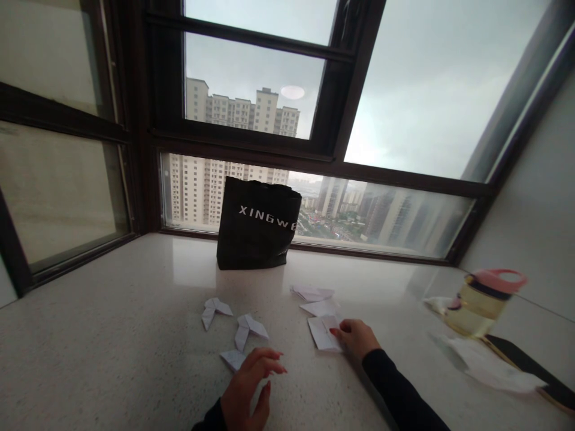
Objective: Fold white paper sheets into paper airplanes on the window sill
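Observation:
My right hand [358, 339] has its fingertips at the right edge of a square of folded white paper [320, 333], seemingly gripping it as it lies on the white counter. Just beyond that square lie two more folded papers, a pointed one [320, 308] and a flatter one [312, 293]. My left hand [252, 383] hovers with thumb and fingers apart, nothing between them. It partly hides a folded paper piece [231, 359]. Farther off are two V-shaped folded paper pieces, one nearer [247, 331] and one to the left [214, 311].
A black bag [258, 233] with white lettering stands by the window. To the right are a yellowish bottle [477, 308] with a pink lid, a crumpled white packet [489, 365] and a dark flat object [530, 365]. Window frames and a wall bound the counter [135, 335].

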Demonstrator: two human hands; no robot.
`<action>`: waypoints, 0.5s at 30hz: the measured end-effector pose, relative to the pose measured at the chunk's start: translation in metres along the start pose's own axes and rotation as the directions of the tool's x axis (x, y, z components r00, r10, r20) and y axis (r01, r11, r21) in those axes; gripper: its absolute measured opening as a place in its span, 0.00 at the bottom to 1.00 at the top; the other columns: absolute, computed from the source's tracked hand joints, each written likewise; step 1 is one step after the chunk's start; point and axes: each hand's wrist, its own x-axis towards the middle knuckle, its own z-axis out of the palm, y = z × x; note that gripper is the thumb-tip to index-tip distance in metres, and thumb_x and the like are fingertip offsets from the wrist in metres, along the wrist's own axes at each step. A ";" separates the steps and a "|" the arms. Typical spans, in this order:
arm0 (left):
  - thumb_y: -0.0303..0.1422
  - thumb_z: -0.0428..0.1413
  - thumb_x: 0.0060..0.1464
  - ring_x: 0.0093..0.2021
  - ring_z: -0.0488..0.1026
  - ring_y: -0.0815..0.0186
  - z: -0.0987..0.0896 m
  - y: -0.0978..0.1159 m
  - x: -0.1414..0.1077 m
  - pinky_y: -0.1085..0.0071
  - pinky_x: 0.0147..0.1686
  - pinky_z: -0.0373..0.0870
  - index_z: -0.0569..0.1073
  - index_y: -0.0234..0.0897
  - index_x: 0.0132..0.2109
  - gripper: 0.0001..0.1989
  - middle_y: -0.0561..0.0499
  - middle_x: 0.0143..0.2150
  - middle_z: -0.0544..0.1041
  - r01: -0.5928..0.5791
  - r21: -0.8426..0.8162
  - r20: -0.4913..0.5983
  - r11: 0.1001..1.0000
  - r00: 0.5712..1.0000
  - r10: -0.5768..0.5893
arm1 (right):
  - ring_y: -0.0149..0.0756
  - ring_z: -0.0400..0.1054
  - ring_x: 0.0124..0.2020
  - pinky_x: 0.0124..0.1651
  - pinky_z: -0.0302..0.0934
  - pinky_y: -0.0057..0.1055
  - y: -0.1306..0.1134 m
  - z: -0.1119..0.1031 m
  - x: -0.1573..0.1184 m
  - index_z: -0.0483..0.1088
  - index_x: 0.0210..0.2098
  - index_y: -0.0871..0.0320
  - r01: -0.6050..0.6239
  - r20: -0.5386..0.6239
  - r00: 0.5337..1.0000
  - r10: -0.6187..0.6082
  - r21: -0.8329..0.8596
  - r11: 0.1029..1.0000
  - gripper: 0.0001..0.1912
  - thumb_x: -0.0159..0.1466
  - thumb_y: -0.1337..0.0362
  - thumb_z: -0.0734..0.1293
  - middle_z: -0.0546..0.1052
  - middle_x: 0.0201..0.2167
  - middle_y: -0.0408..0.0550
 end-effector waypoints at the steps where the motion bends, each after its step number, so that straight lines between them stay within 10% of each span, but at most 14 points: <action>1: 0.20 0.40 0.44 0.40 0.66 0.64 0.000 0.000 0.000 0.71 0.35 0.64 0.65 0.39 0.36 0.15 0.48 0.40 0.68 -0.001 -0.001 -0.005 1.000 1.000 0.001 | 0.37 0.66 0.22 0.24 0.52 0.26 0.001 0.000 0.001 0.66 0.14 0.59 -0.003 0.001 1.000 0.003 -0.002 1.000 0.10 0.48 0.60 0.62 0.73 0.18 0.49; 15: 0.19 0.40 0.45 0.40 0.66 0.66 0.000 -0.002 -0.001 0.70 0.41 0.60 0.66 0.40 0.34 0.15 0.49 0.39 0.69 -0.009 -0.008 0.003 1.000 1.000 0.009 | 0.31 0.61 0.16 0.19 0.47 0.23 0.009 -0.002 -0.001 0.62 0.10 0.58 0.010 0.050 0.999 -0.012 0.038 0.999 0.14 0.46 0.57 0.62 0.65 0.09 0.40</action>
